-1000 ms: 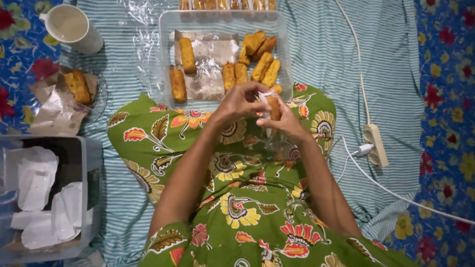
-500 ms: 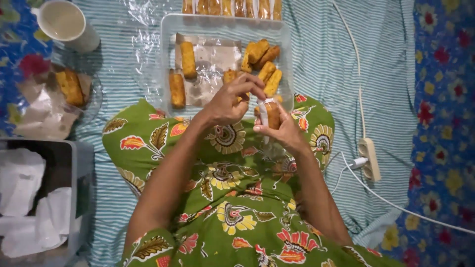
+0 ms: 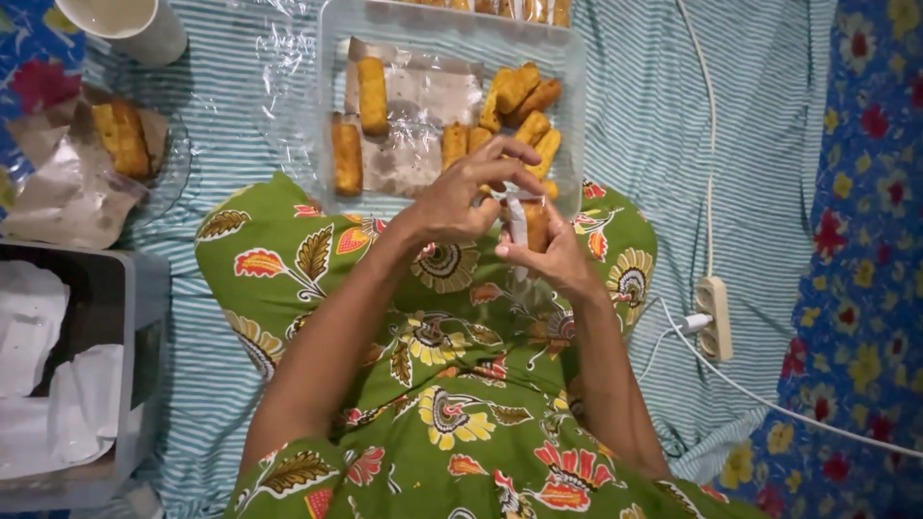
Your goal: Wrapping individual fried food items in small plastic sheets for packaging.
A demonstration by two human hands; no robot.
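Clear rectangular plastic tray lay ahead of knees, lined with brownish paper, golden fried rolls inside. Small clear wrapper sat pinched between both hands, around one roll. Grey bin at left held white paper wrappers. Crumpled brown paper lay upper left.

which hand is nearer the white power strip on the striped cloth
Right. The right hand holds a fried roll just left of the white power strip; the left hand is farther left, over the clear tray.
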